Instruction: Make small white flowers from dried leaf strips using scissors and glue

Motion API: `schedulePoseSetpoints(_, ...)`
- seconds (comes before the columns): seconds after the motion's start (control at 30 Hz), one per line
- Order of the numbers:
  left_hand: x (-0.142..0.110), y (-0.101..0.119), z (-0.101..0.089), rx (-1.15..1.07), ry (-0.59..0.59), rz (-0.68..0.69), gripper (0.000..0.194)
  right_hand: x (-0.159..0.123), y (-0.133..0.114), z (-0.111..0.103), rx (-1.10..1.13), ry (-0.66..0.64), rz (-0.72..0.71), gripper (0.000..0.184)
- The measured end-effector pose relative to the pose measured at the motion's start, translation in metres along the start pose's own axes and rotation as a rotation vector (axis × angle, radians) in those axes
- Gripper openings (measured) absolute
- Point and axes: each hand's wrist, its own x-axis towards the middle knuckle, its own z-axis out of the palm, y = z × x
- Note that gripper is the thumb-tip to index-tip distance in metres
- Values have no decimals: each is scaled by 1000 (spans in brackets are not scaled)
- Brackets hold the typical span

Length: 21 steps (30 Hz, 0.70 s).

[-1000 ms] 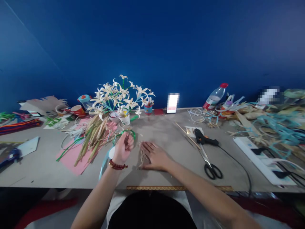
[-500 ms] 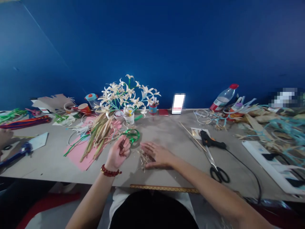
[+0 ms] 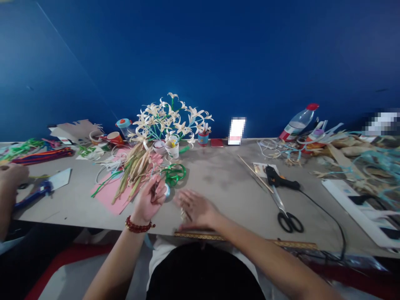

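Dry fiber scraps (image 3: pixel 185 215): small loose clump on tabletop near front edge, under and beside right hand (image 3: pixel 197 209). Visible part runs roughly front-to-back, slight slant; no clear tip, rest hidden by the hand, so full axis can't be told. Right hand open, palm down, fingers extended leftward over scraps, a bit blurred. Left hand (image 3: pixel 152 195) raised just left of scraps, fingers curled together; can't tell if anything is pinched inside. Red bead bracelet (image 3: pixel 138 225) on left wrist.

Green ribbon (image 3: pixel 175 174) looped beyond the hands. Left: dried stalks (image 3: pixel 133 168) slanting away to the right, over pink paper (image 3: pixel 110 195). White flowers (image 3: pixel 168 121) upright in cups behind. Right: scissors (image 3: pixel 283 213), handles toward wearer, blades away and slightly left, by glue gun (image 3: pixel 281 180); power strip (image 3: pixel 354 210) farther right. Red-capped bottle (image 3: pixel 298 123) tilted right at back.

Surface: gray-brown table (image 3: pixel 218 177), patterned strip (image 3: pixel 203 236) along front edge. Plain blue wall (image 3: pixel 200 62) behind. Another person's hand (image 3: pixel 14 175) at far left.
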Motion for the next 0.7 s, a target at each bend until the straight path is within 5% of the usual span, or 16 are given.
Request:
schedulePoseSetpoints(0.13, -19, -4, 4, 48, 3, 15, 24, 36, -85, 32, 98, -17, -440, 76)
schedulePoseSetpoints(0.2, -29, 0, 4, 84, 11, 20, 24, 45, -99, 30, 144, 11, -556, 62)
schedulePoseSetpoints(0.27, -39, 7, 4, 129, 34, 19, 23, 45, -83, 15, 161, 27, -495, 51)
schedulePoseSetpoints(0.33, -47, 17, 3, 173, 61, 9, 21, 36, -51, -2, 142, 99, -134, 42)
schedulePoseSetpoints(0.4, -50, 27, 2, 206, 76, -1, 19, 25, -26, -10, 109, 167, 90, 48)
schedulePoseSetpoints(0.47, -47, 34, 5, 225, 65, 1, 18, 17, -27, -6, 86, 184, 168, 66)
schedulePoseSetpoints(0.5, -45, 34, 8, 228, 51, 4, 19, 16, -37, 0, 87, 166, 132, 77)
schedulePoseSetpoints(0.6, -36, 30, 19, 226, -4, -6, 20, 19, -79, 17, 176, 26, -364, 72)
schedulePoseSetpoints(0.7, -34, 25, 28, 236, -38, -51, 21, 16, -93, 16, 205, 66, -390, 63)
